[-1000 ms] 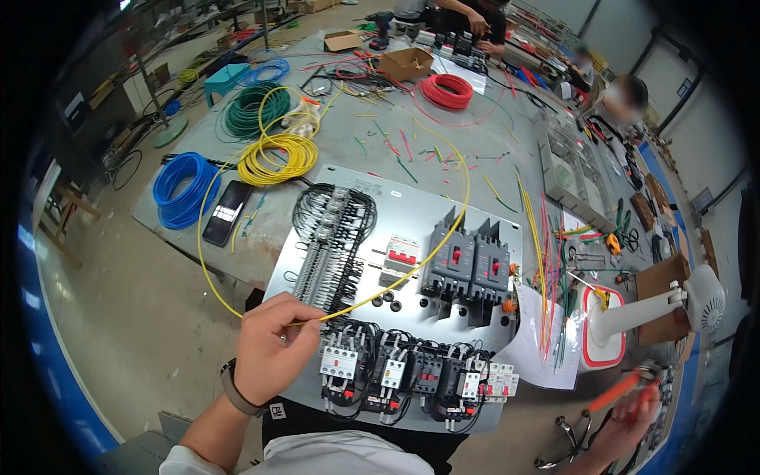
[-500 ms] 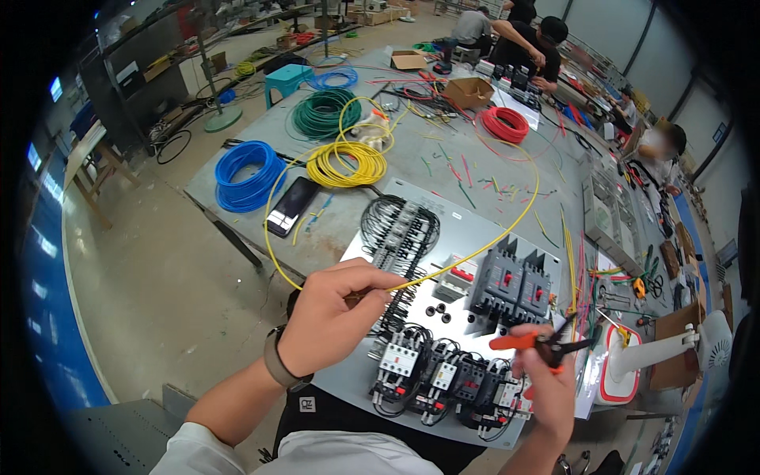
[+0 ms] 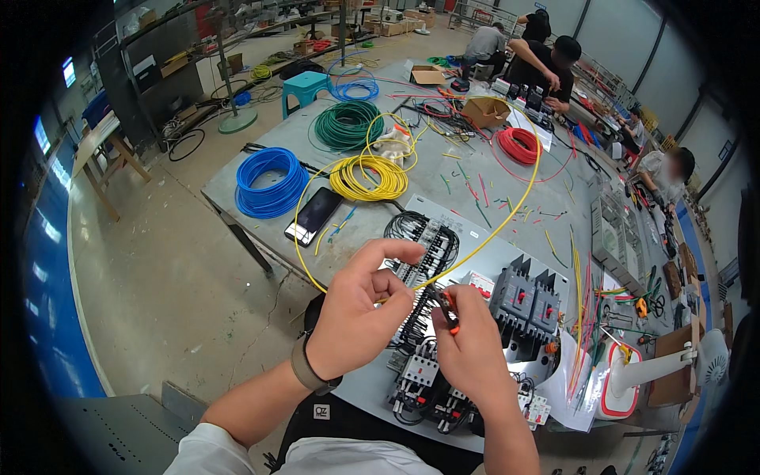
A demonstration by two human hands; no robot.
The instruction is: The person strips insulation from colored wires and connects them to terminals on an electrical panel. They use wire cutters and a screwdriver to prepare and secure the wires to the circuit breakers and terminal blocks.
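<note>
My left hand [image 3: 360, 313] has a yellow wire [image 3: 495, 234] between its thumb and curled fingers, while its index finger is lifted away. My right hand [image 3: 473, 348] is closed round wire strippers [image 3: 440, 304] with dark jaws and orange handles, mostly covered by the palm. Their jaws are at the yellow wire, just right of my left fingertips; whether they touch it I cannot tell. Below both hands lies a metal mounting plate [image 3: 434, 207] carrying a terminal strip [image 3: 427, 252], contactors [image 3: 419, 370] and two large grey circuit breakers [image 3: 525, 301].
Coils of blue [image 3: 269, 184], green [image 3: 345, 125], yellow [image 3: 372, 180] and red wire [image 3: 518, 146] lie on the grey table. A phone [image 3: 314, 215] rests near its left edge. Wire offcuts are scattered beyond the plate. A white fan [image 3: 653, 368] stands at right. Other people [image 3: 546, 67] work farther back.
My right hand has brought the strippers leftward from over the breakers to the yellow wire beside my left hand. My left index finger has lifted off the wire. The view has shifted slightly.
</note>
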